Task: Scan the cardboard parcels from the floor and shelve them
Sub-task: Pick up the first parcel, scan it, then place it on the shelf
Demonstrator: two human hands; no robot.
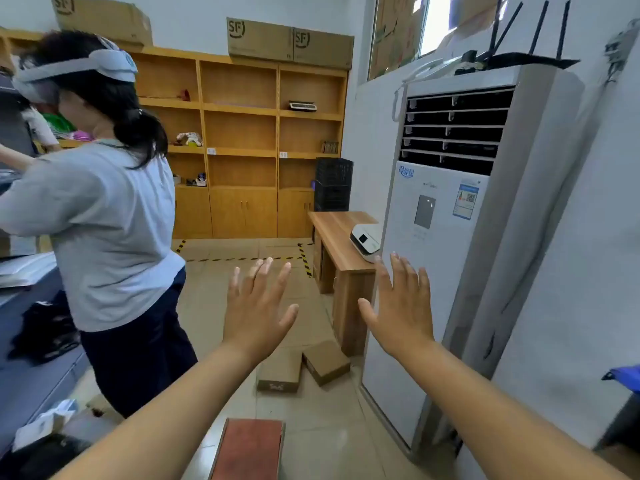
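Tiled floor [221, 306], wooden shelving [242, 150], small desk [341, 237], standing air conditioner [443, 237], white walls [588, 271]

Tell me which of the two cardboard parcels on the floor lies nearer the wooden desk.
The right parcel, beside the wooden desk foot. The left parcel lies farther out, partly hidden by the left hand.

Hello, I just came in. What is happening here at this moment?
Nothing is held yet. The left hand and right hand are both raised, fingers spread, with no grip on anything. Two cardboard parcels lie on the floor beside the wooden desk. Another person works at the left. The wooden shelves stand behind.
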